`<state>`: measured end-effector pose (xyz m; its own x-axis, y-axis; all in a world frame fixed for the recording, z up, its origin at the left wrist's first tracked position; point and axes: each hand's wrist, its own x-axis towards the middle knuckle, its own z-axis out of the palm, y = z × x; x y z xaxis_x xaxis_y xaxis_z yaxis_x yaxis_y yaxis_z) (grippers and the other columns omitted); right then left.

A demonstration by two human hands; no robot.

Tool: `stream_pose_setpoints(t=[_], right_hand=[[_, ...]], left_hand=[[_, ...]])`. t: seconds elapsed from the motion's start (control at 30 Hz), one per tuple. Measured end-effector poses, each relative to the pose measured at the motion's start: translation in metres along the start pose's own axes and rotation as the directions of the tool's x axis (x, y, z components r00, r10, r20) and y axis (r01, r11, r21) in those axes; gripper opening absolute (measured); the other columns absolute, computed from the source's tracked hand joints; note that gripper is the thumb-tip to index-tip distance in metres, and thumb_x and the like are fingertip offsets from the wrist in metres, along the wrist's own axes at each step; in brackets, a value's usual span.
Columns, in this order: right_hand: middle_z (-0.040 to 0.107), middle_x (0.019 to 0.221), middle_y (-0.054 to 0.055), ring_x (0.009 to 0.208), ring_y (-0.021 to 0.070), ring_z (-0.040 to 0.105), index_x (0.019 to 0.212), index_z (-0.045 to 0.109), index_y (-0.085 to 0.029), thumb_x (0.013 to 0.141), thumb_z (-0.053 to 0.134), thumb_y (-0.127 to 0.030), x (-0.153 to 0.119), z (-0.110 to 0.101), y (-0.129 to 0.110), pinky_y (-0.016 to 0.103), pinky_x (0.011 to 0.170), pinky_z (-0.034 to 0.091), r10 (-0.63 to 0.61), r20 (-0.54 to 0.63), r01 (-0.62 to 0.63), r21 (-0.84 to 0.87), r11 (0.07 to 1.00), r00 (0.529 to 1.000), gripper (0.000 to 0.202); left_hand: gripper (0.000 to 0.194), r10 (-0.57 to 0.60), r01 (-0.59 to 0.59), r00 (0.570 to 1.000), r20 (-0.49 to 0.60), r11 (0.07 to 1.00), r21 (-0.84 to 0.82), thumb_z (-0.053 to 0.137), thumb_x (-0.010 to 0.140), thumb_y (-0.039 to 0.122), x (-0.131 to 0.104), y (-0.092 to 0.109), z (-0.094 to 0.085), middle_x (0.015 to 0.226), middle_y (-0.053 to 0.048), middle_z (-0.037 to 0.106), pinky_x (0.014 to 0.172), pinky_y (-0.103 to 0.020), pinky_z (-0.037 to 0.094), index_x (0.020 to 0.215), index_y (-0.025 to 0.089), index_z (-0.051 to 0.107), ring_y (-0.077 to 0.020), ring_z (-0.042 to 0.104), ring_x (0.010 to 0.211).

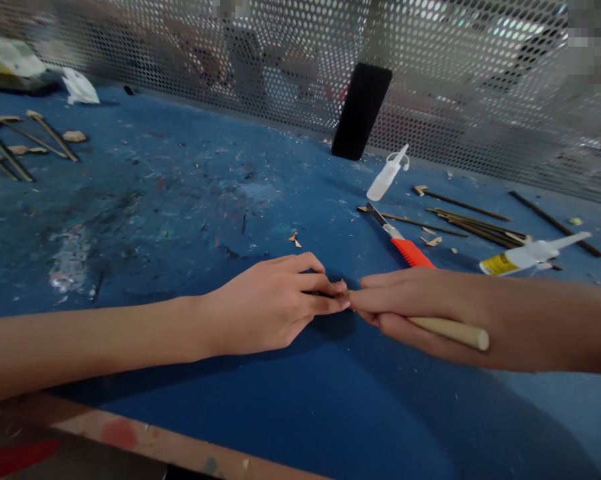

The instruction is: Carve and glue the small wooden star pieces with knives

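Observation:
Near the middle of the blue table, my left hand (275,303) pinches a small brown piece (347,298) at its fingertips. My right hand (420,307) is closed around a pale round wooden stick (453,331), whose blunt end sticks out beneath the palm toward the wrist. The stick's other end is hidden by the fingers. Both hands' fingertips meet at the small piece, which is mostly covered. Just behind my right hand lies a red-handled cutter (411,253), its blade pointing away to the left.
A dark phone (363,112) leans on a perforated metal screen (290,73). Glue bottles (386,176) and several thin sticks (480,227) lie at the right. Hammer-shaped stick pieces (55,135) lie far left, near white plastic (80,87). The table's front edge (145,437) crosses the lower left.

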<state>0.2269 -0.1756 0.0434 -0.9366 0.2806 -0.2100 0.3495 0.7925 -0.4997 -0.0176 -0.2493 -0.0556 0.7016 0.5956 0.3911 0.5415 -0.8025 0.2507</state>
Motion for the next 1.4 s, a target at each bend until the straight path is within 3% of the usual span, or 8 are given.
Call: stream_pose_setpoints(t=[0.1, 0.23, 0.43, 0.63, 0.9, 1.1, 1.4], right_hand=[[0.072, 0.099, 0.002, 0.092, 0.0188, 0.067, 0.099, 0.068, -0.026, 0.106, 0.042, -0.030, -0.002, 0.005, 0.000, 0.031, 0.078, 0.054, -0.040, 0.096, 0.038, 0.018, 0.999, 0.995, 0.027], [0.068, 0.097, 0.003, 0.083, 0.0178, 0.061, 0.093, 0.062, -0.024, 0.106, 0.041, -0.029, -0.010, 0.020, 0.001, 0.031, 0.073, 0.048, -0.046, 0.027, 0.045, 0.024, 0.999, 0.999, 0.026], [0.058, 0.090, 0.001, 0.073, 0.0151, 0.050, 0.092, 0.055, -0.021, 0.105, 0.045, -0.026, -0.012, 0.032, -0.002, 0.030, 0.067, 0.038, 0.045, 0.131, -0.046, 0.008, 0.999, 0.990, 0.017], [0.055, 0.086, 0.000, 0.069, 0.0154, 0.045, 0.085, 0.050, -0.022, 0.101, 0.048, -0.022, -0.009, 0.038, -0.004, 0.030, 0.061, 0.030, 0.035, 0.129, -0.032, -0.023, 0.999, 0.991, 0.016], [0.057, 0.090, 0.001, 0.072, 0.0159, 0.049, 0.091, 0.053, -0.021, 0.100, 0.047, -0.018, -0.010, 0.037, -0.004, 0.030, 0.062, 0.032, 0.046, 0.153, -0.044, -0.018, 0.999, 0.987, 0.011], [0.055, 0.087, 0.001, 0.070, 0.0154, 0.047, 0.086, 0.050, -0.021, 0.100, 0.046, -0.017, -0.012, 0.042, -0.009, 0.030, 0.061, 0.030, 0.064, 0.089, -0.060, -0.046, 0.997, 0.994, 0.015], [0.053, 0.090, 0.005, 0.070, 0.0179, 0.047, 0.085, 0.048, -0.021, 0.100, 0.046, -0.011, -0.010, 0.060, -0.014, 0.030, 0.060, 0.030, 0.079, 0.049, -0.064, -0.250, 0.966, 0.996, 0.018]], left_hand=[[0.031, -0.010, 0.010, 1.000, 0.002, 1.000, -0.021, 0.050, 0.102, 0.013, 0.001, 0.000, 0.000, 0.123, -0.006, 0.073, 0.101, -0.038, 0.055, 0.124, 0.016, 0.072, -0.0231, 0.060, 0.112], [0.034, -0.015, 0.016, 1.000, 0.026, 0.999, -0.042, 0.049, 0.101, 0.010, 0.002, 0.000, -0.003, 0.126, -0.006, 0.072, 0.099, -0.037, 0.056, 0.128, 0.016, 0.070, -0.0237, 0.059, 0.112], [0.037, -0.005, 0.006, 1.000, 0.016, 0.999, -0.051, 0.050, 0.100, 0.009, 0.004, 0.002, -0.003, 0.122, -0.007, 0.073, 0.097, -0.037, 0.058, 0.130, 0.018, 0.069, -0.0223, 0.061, 0.110], [0.036, -0.020, 0.020, 1.000, 0.010, 0.999, -0.044, 0.050, 0.100, 0.010, 0.003, 0.002, -0.001, 0.126, -0.005, 0.073, 0.098, -0.038, 0.058, 0.131, 0.016, 0.068, -0.0229, 0.060, 0.112], [0.037, -0.018, 0.019, 1.000, 0.023, 0.998, -0.053, 0.052, 0.100, 0.009, 0.001, 0.001, -0.002, 0.126, -0.006, 0.072, 0.096, -0.038, 0.057, 0.132, 0.016, 0.067, -0.0231, 0.059, 0.113], [0.041, -0.029, 0.029, 1.000, 0.012, 0.998, -0.049, 0.052, 0.099, 0.008, 0.000, 0.002, 0.000, 0.128, -0.004, 0.072, 0.096, -0.038, 0.057, 0.137, 0.018, 0.065, -0.0225, 0.059, 0.112], [0.034, -0.009, 0.008, 1.000, -0.002, 0.998, -0.057, 0.049, 0.103, 0.012, 0.000, 0.002, -0.001, 0.125, -0.005, 0.073, 0.098, -0.037, 0.056, 0.131, 0.016, 0.069, -0.0216, 0.059, 0.110]])
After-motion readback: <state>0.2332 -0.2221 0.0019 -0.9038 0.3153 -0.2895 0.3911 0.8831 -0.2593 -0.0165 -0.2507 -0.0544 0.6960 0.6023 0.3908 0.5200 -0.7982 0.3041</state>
